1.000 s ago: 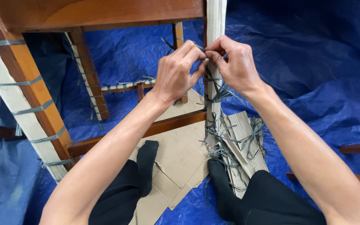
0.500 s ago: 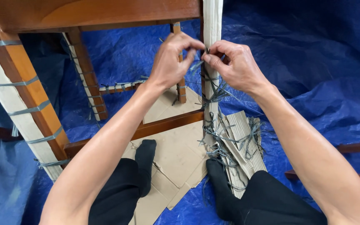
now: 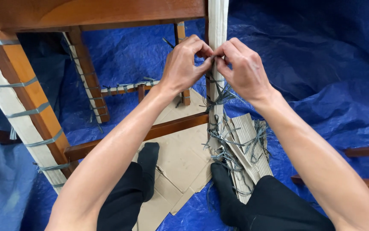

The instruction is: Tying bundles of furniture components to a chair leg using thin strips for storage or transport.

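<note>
my left hand [image 3: 185,64] and right hand [image 3: 241,66] both pinch shut on a grey strap [image 3: 212,64] around the paper-wrapped chair leg [image 3: 217,25] between them; loose strap ends [image 3: 223,96] dangle just below.

Blue tarp [image 3: 321,85] carries flattened cardboard [image 3: 180,158] and a wooden chair frame [image 3: 86,13]

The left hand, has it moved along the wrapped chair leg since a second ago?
Yes. The left hand now sits higher against the wrapped chair leg, nearer the seat frame.
</note>
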